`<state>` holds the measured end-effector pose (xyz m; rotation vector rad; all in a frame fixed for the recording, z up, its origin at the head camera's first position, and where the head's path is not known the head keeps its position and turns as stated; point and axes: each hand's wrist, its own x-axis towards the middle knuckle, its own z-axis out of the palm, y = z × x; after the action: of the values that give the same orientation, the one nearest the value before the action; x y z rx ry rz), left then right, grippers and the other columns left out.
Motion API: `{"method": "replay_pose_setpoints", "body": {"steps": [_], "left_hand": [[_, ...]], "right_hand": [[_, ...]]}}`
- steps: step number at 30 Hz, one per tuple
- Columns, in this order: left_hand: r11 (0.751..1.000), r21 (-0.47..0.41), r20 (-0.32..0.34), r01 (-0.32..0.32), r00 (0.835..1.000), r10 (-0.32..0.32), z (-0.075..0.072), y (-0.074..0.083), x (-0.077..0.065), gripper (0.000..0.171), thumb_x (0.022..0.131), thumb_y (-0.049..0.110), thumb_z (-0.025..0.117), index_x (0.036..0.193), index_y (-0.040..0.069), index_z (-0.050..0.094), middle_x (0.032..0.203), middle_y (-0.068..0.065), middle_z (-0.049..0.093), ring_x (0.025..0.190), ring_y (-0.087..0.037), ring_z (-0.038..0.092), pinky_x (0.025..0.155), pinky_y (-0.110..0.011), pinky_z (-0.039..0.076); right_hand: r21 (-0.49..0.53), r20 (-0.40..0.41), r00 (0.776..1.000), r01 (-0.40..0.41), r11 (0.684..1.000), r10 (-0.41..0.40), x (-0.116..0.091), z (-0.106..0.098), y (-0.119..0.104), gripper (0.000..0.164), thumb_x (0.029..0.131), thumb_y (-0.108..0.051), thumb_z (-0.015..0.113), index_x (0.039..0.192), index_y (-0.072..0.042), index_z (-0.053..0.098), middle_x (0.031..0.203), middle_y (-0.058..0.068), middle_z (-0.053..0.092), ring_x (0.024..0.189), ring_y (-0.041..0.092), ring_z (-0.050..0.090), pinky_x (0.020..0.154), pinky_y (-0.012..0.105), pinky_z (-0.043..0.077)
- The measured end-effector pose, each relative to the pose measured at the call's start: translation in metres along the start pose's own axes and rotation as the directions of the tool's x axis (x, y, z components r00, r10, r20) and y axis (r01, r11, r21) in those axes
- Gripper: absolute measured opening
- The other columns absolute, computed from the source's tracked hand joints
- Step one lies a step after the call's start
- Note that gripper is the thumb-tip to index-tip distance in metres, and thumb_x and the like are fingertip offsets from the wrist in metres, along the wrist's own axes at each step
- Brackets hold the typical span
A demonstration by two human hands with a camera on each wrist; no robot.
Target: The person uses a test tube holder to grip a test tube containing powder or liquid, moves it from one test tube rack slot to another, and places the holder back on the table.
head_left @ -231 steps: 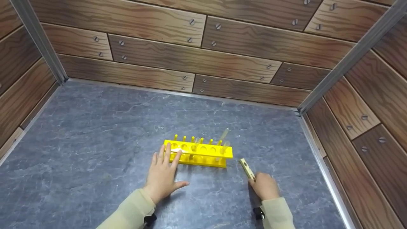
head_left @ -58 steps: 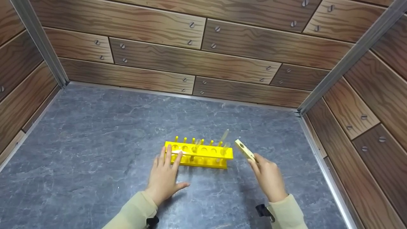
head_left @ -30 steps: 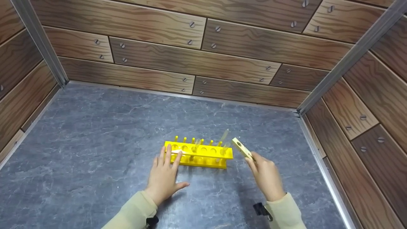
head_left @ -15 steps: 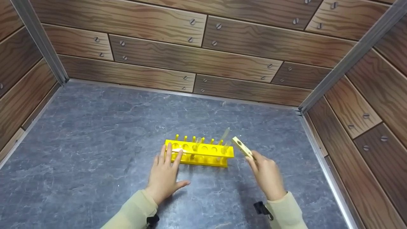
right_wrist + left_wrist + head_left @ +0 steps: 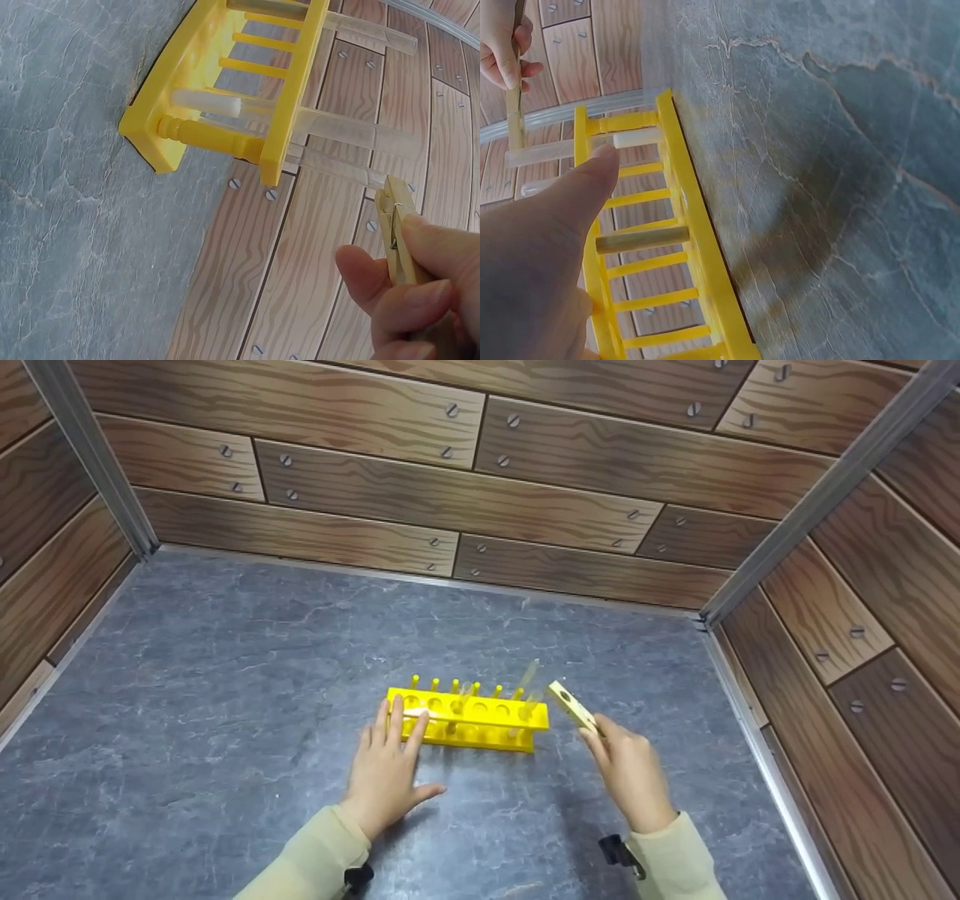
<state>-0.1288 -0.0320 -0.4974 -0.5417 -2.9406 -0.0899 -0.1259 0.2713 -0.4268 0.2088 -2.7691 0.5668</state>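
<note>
A yellow test tube rack point(image 5: 487, 718) stands before me with a row of pegs along its back. My left hand point(image 5: 384, 780) rests straight, spread fingers on its left end, thumb out to the side. My right hand point(image 5: 632, 776) pinches a wooden test tube holder point(image 5: 574, 706) to the right of the rack. The holder's tip overlaps a clear tube point(image 5: 337, 165) in the right wrist view. At the right end, another test tube point(image 5: 360, 133) holds white contents at its bottom. Nearer the middle stands a tube point(image 5: 643, 240) with olive-brown contents.
The rack stands on a grey-blue marbled surface point(image 5: 262, 675). Wood-patterned panels point(image 5: 375, 502) enclose the back and both sides, with metal strips point(image 5: 817, 487) along the corners.
Compared with the oldest frame, my right hand has risen and brought the holder up beside the tubes at the rack's right end. Over the last second both hands have barely moved.
</note>
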Motion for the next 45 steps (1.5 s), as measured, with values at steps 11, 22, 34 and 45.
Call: {"method": "replay_pose_setpoints", "body": {"steps": [11, 22, 34, 45], "left_hand": [[1.0, -0.002, -0.013, 0.009, 1.0, -0.009, -0.002, 0.0, 0.001, 0.102, 0.073, 0.076, 0.05, 0.148, 0.011, 0.027, 0.148, -0.029, 0.016, 0.135, -0.045, 0.017, 0.101, -0.055, 0.032], [1.0, 0.0, -0.035, 0.001, 0.999, -0.001, 0.0, -0.001, -0.001, 0.102, 0.072, 0.075, 0.054, 0.147, 0.01, 0.029, 0.148, -0.029, 0.019, 0.135, -0.045, 0.02, 0.1, -0.054, 0.033], [1.0, 0.001, -0.007, -0.001, 1.0, 0.001, -0.001, 0.0, 0.0, 0.102, 0.073, 0.076, 0.05, 0.148, 0.011, 0.027, 0.148, -0.029, 0.017, 0.135, -0.045, 0.017, 0.1, -0.055, 0.033], [1.0, -0.001, -0.008, 0.0, 1.0, 0.0, -0.001, 0.0, 0.0, 0.102, 0.073, 0.076, 0.051, 0.147, 0.011, 0.028, 0.148, -0.029, 0.018, 0.135, -0.045, 0.019, 0.101, -0.055, 0.032]], "right_hand": [[-0.017, -0.011, 1.0, 0.029, 0.999, -0.03, 0.003, -0.003, -0.003, 0.016, 0.09, -0.018, 0.062, 0.096, -0.003, 0.063, 0.061, 0.0, 0.049, 0.044, 0.009, 0.035, 0.041, 0.025, 0.034], [-0.003, 0.003, 1.0, 0.009, 1.0, -0.009, 0.0, -0.002, -0.007, 0.018, 0.09, -0.019, 0.062, 0.098, -0.004, 0.064, 0.06, -0.002, 0.047, 0.043, 0.008, 0.034, 0.039, 0.024, 0.033], [0.005, -0.007, 1.0, 0.017, 1.0, -0.017, 0.0, -0.003, -0.011, 0.016, 0.091, -0.019, 0.062, 0.099, -0.005, 0.064, 0.065, 0.0, 0.054, 0.044, 0.009, 0.037, 0.042, 0.024, 0.036], [0.0, -0.006, 1.0, 0.026, 1.0, -0.026, 0.0, -0.003, -0.012, 0.015, 0.09, -0.017, 0.063, 0.097, -0.005, 0.064, 0.062, -0.002, 0.05, 0.044, 0.008, 0.035, 0.04, 0.023, 0.035]]}}
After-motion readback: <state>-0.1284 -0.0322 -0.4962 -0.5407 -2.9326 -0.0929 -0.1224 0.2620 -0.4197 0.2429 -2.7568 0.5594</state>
